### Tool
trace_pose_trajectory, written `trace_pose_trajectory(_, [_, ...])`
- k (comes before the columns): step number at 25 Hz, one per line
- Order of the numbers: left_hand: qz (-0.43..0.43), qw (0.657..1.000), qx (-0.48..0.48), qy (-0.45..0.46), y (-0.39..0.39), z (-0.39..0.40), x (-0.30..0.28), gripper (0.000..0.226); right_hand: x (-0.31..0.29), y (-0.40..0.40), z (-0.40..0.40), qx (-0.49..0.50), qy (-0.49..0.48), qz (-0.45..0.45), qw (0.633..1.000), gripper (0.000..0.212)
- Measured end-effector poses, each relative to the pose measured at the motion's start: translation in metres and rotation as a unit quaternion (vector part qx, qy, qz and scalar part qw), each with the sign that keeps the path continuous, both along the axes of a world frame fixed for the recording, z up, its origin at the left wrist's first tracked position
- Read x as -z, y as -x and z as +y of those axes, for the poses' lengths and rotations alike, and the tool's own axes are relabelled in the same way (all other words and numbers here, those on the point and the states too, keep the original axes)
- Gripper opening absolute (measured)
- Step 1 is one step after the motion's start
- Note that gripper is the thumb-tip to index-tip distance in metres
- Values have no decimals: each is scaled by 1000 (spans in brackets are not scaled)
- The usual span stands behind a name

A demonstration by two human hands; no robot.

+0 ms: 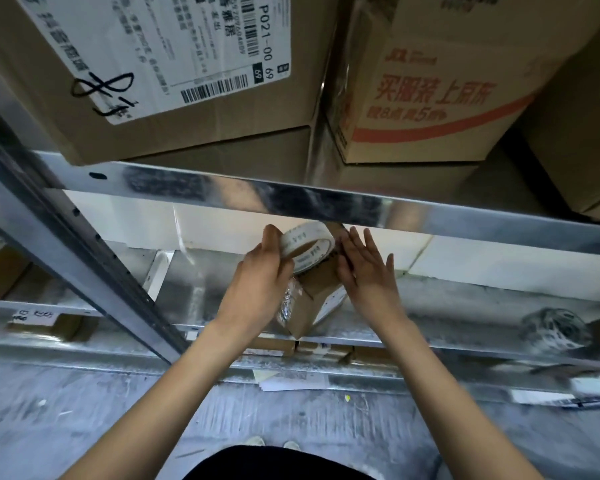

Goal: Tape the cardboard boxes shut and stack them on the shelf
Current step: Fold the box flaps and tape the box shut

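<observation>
A: Where do we stand with the small brown cardboard box [307,306]?

B: It sits on the lower galvanised metal shelf [465,327], tilted, one corner toward us, just under the shiny steel crossbeam [291,199]. We judge we're mid-taping. Our left hand [260,271] has its grip curled round the white printed roll of tape [307,249], held on top of the box.

A: And the right hand [368,268]?

B: Fingers straight and together, palm laid flat along the box's side at three o'clock from the roll. It holds nothing; it braces or smooths, we can't tell which.

A: What's next?

B: Probably drawing the strip across the seam, pressing it down, then tearing it. Whether the strip is already stuck, we can't see.

A: The surroundings?

B: Above, at twelve o'clock, a big brown carton with a white shipping label [153,64]; at one o'clock a carton with red print [430,95]. At four o'clock a blurred patterned tape roll [551,327] lies on the shelf. Below us, scuffed grey concrete floor [84,410] with scattered papers [291,382].
</observation>
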State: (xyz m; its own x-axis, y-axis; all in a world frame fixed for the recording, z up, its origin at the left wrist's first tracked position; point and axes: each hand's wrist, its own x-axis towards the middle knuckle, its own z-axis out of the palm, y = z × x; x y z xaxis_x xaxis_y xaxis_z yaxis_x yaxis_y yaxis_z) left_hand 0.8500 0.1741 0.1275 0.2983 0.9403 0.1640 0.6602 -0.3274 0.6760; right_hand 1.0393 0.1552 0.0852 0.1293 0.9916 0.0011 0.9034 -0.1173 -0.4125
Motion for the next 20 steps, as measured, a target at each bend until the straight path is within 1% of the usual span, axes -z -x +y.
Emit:
trace_pose_trajectory(2, [-10,1000,18,-10,6,-4,-5,19,-2,-1,0,-8,4,-3,1000,49])
trace_pose_trajectory(4, [21,999,5,-42,14,-4,-8,20,-4,-2,3,-12,29,-20,999,49])
trace_pose_trajectory(6, [49,997,-17,-55,24,-1,-14,30,-5,-1,5,-15,52,-51,997,50])
trace_pose_trajectory(8, [52,998,-13,-38,35,-1,-16,40,-6,-1,5,-20,59,-66,996,50])
trace_pose_trajectory(9, [66,997,-13,-33,40,-3,-15,43,-6,-1,5,-21,60,-68,996,50])
trace_pose_trajectory(11, [119,991,-31,-60,46,-9,-9,53,-7,-1,4,-23,64,-76,995,51])
trace_pose_trajectory(12, [146,985,-42,-78,47,-13,-5,55,-7,-1,4,-24,65,-80,994,51])
trace_pose_trajectory(14, [173,981,-48,-80,46,-19,3,53,-8,-1,4,-22,68,-84,994,51])
trace_pose_trajectory(17, [157,984,-19,-85,47,-23,17,45,-8,1,3,-24,65,-81,994,50])
trace_pose_trajectory(19, [151,984,-9,-99,46,-25,19,49,-8,0,2,-23,65,-77,995,50])
trace_pose_trajectory(20, [152,984,-4,-88,45,-26,18,50,-8,0,2,-20,64,-72,995,51])
